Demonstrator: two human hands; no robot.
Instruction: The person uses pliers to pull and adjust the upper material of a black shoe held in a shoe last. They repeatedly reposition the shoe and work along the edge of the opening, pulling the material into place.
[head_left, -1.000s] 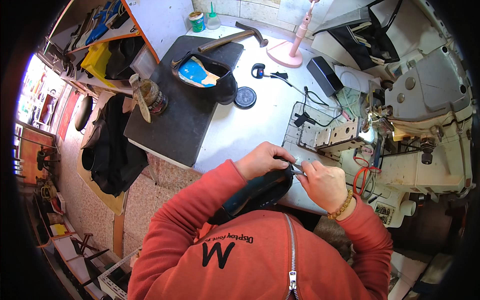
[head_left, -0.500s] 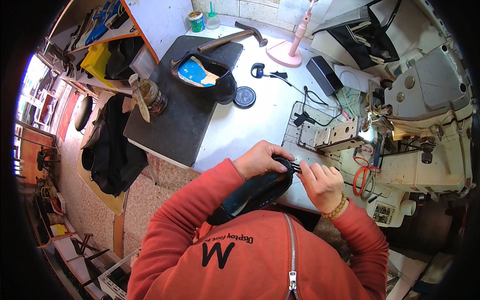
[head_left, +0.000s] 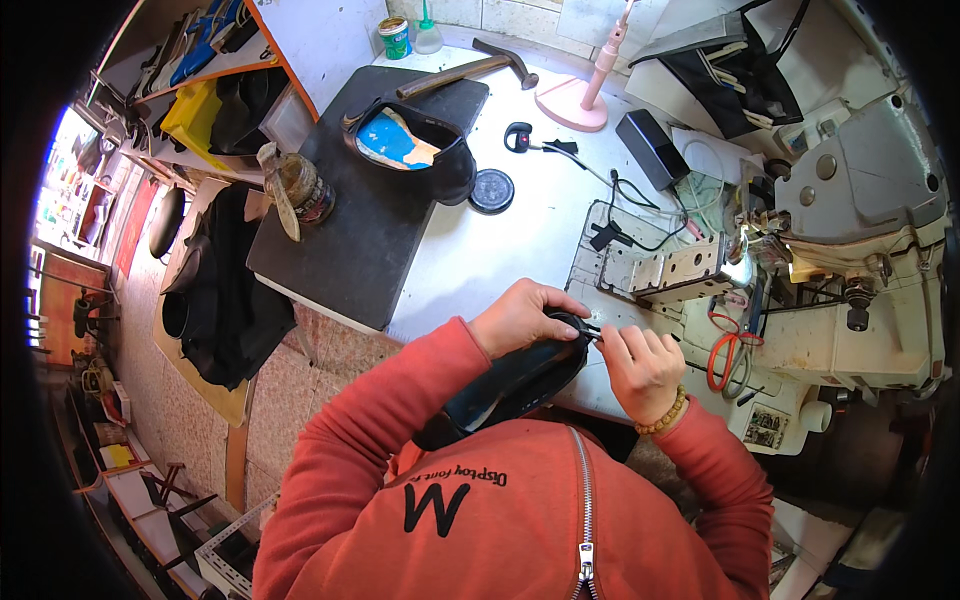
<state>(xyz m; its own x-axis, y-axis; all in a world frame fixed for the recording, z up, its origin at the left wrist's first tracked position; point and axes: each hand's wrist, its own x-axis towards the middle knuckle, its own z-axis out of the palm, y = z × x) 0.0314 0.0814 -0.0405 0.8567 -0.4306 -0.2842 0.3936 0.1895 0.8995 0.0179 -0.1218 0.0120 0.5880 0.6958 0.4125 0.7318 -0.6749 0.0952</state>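
Note:
Between my body and the table edge is a black shoe or boot upper (head_left: 515, 378), with its open side facing up. My left hand (head_left: 522, 318) pinches its far end between thumb and fingers. Just to the right, my right hand (head_left: 642, 372) is closed on a narrow dark piece (head_left: 593, 332) with pale, shiny lines, which meets the upper's edge beside my left thumb. My fingers hide most of that piece, so I cannot tell its kind.
On the black mat (head_left: 350, 240) are another black shoe (head_left: 440, 180), a hammer (head_left: 455, 76) and a glue jar (head_left: 305, 192). A round black lid (head_left: 491, 191) lies alongside. A sewing machine (head_left: 850, 190) stands right, near red-handled scissors (head_left: 720, 350) and a pink stand (head_left: 572, 103).
My right hand has turned slightly, and less of the narrow piece shows between my hands. My left hand keeps its pinch on the black upper. The whole view has shifted slightly.

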